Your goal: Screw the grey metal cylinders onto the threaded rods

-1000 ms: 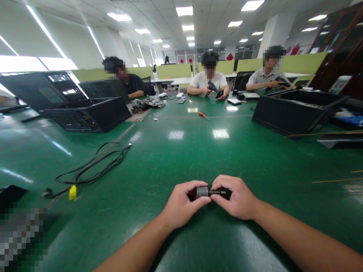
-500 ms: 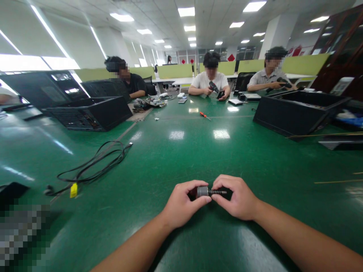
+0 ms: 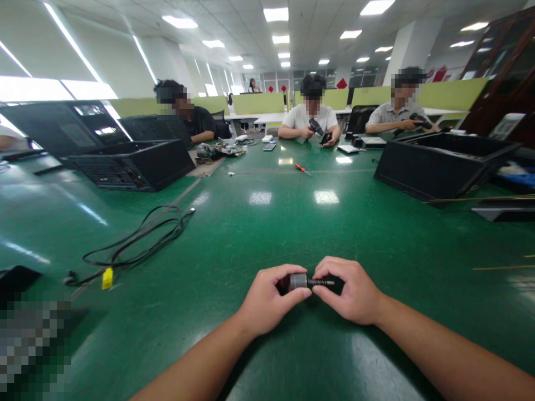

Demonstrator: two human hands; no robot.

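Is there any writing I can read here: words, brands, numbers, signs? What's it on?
No readable text anywhere.
Yellow tag: too small to make out any lettering.
Held metal part: no legible marking.
Red diamond at the back: too far to read.
Red wall marks: blurred.

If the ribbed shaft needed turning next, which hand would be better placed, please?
Probably the right hand: it appears to pinch the ribbed shaft, while the left hand holds the thicker grey cylinder.
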